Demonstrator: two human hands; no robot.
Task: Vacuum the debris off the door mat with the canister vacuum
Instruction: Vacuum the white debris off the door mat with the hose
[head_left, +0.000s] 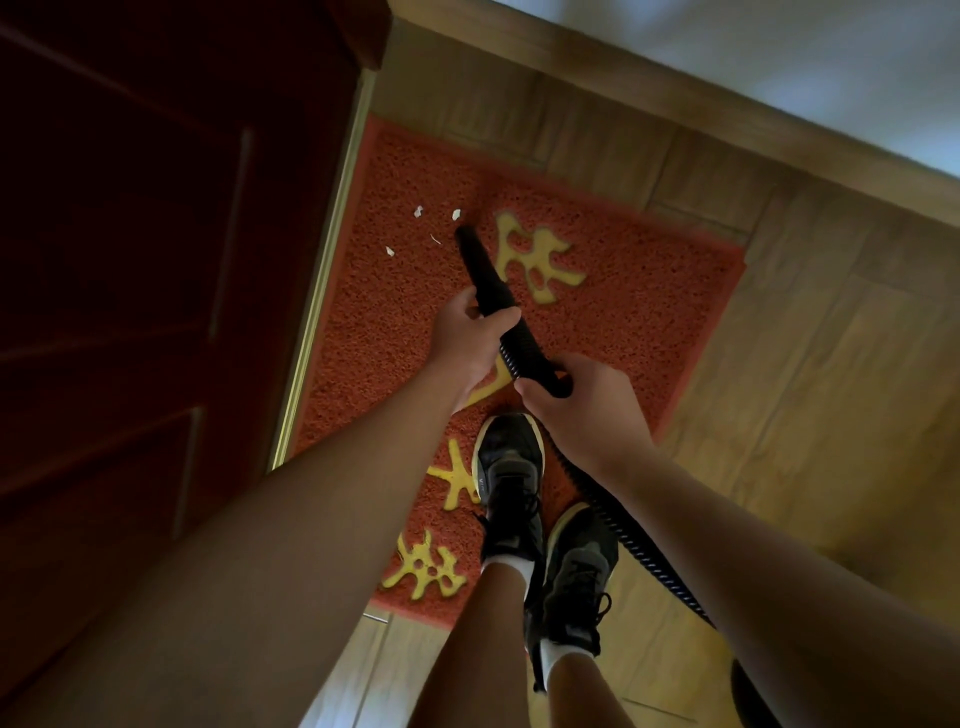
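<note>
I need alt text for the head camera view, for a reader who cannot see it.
Seen from above, a person's left hand grips a black vacuum nozzle and the right hand grips its ribbed hose, the tip pointing at small white scraps on a red door mat beside a dark door.

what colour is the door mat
The door mat is red-orange with yellow characters, seen in the head view.

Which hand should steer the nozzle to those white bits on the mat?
Left: the left hand grips the nozzle nearer the white bits; the right hand only holds the hose farther back.
</note>
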